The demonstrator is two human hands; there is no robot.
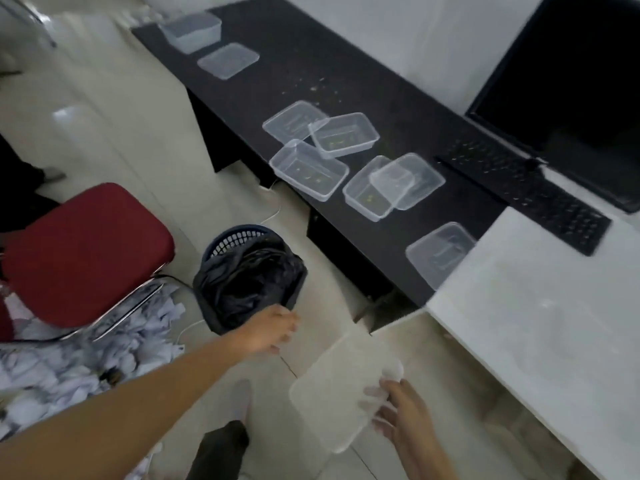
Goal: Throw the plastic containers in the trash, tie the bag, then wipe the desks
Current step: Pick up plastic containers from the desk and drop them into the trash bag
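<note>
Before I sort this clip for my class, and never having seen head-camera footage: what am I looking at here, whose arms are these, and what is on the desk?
There is one picture, taken by a wide-angle camera worn on a person's head, looking forward and down. The two bare arms are that person's own.

The left hand reaches to the edge of the black trash bag that lines a dark basket bin on the floor. Whether its fingers grip the bag is too blurred to tell. The right hand holds a clear plastic lid or container by its edge; motion blur hides which.

On the black desk lie several more clear plastic containers and lids, such as one near the front edge, plus a keyboard and a dark monitor. A white desk adjoins it. A red chair stands to the left, over scattered paper.
</note>
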